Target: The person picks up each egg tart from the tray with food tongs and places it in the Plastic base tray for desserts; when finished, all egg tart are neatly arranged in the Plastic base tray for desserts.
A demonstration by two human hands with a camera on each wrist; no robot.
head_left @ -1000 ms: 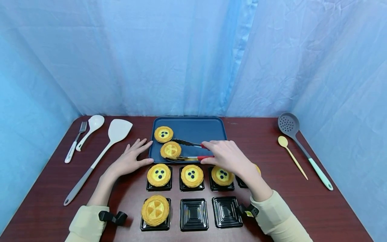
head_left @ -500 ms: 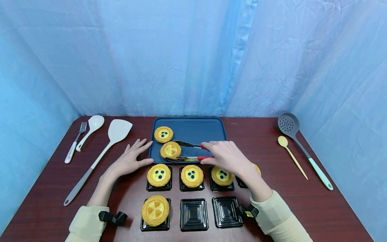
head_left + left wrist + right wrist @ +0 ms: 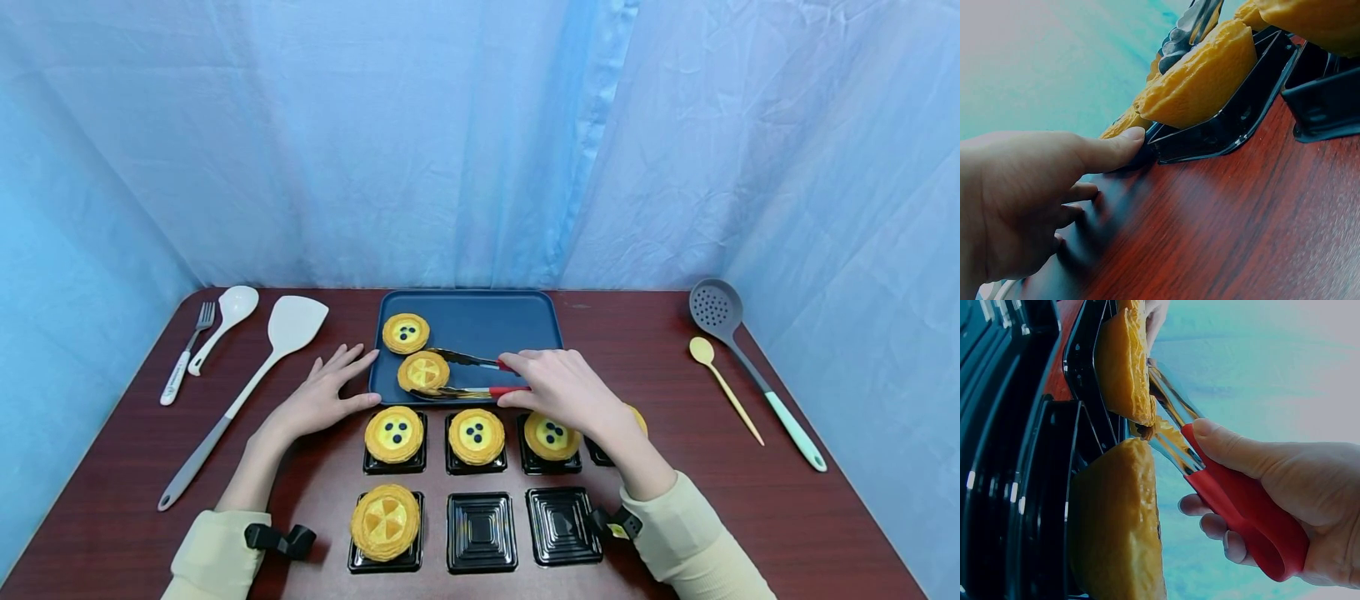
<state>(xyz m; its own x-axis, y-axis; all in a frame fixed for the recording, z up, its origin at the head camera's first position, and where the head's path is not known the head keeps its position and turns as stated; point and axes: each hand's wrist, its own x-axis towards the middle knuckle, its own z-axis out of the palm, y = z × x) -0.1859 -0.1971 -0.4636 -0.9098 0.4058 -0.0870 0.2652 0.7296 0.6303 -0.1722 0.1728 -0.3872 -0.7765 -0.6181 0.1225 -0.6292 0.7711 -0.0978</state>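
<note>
My right hand (image 3: 562,385) grips a pair of red-handled tongs (image 3: 1235,500), thumb on one arm and fingers on the other. In the head view the tongs' metal arms lie on either side of an egg tart with a fruit-wedge top (image 3: 423,372) on the blue tray (image 3: 495,325). Behind that tart, on the same tray, sits an egg tart with dark berries (image 3: 406,333). With fingers spread, my left hand (image 3: 322,396) rests at the tray's left edge, its thumb (image 3: 1116,150) touching the rim.
Berry-topped tarts (image 3: 476,437) sit in black plastic trays in front. One fruit-wedge tart (image 3: 385,522) stands nearest, beside bare black trays (image 3: 482,532). A white spatula (image 3: 294,325), ladle (image 3: 237,305) and fork (image 3: 180,367) lie left; a skimmer (image 3: 716,308) and yellow spoon (image 3: 703,351) lie right.
The tongs' far arm has shifted very slightly toward the front. Both hands and the tarts stay in place.
</note>
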